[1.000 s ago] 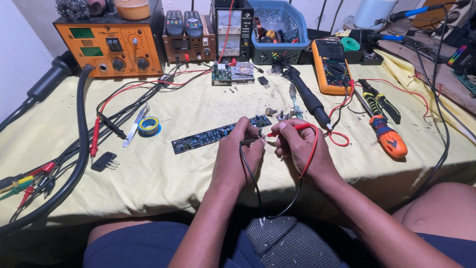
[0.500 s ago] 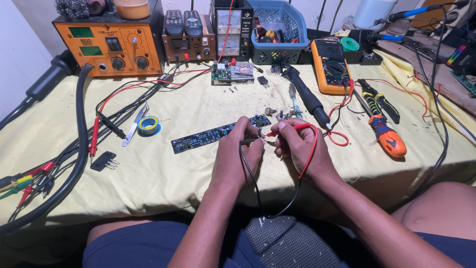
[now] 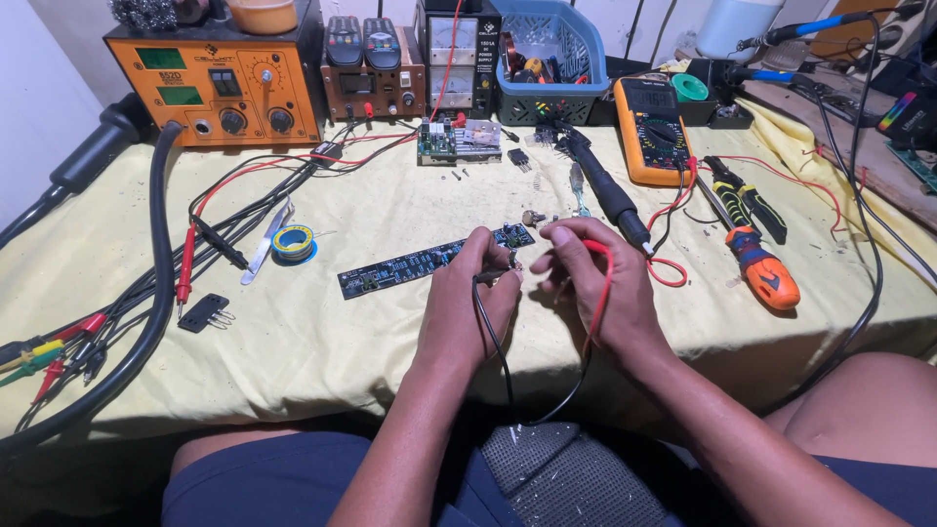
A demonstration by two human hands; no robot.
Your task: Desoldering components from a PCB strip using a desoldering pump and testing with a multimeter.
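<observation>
At the right end of the long dark circuit board [image 3: 434, 261], which lies flat on the yellow-covered table [image 3: 390, 332], both hands work close together. The left hand [image 3: 468, 303] is closed, pinching a black probe lead [image 3: 493, 337] whose tip meets the board's end; the right hand [image 3: 595, 283], just right of the board, is curled around a red probe lead [image 3: 603, 283], its fingertips also pressed together near the same corner. Both leads trail down toward the person's lap.

Beyond the board, toward the far edge, lies a black soldering iron [image 3: 600, 185], and further right of it a yellow multimeter [image 3: 656, 127]. Left of the board sit a small solder roll [image 3: 293, 242] and metal tweezers [image 3: 265, 244]; well behind it stands an orange rework station [image 3: 215, 83].

The step in hand looks like probing points on the board's end. The next move would call for steady tips on small contacts, kept from bridging neighbouring ones, while the board stays put.
</observation>
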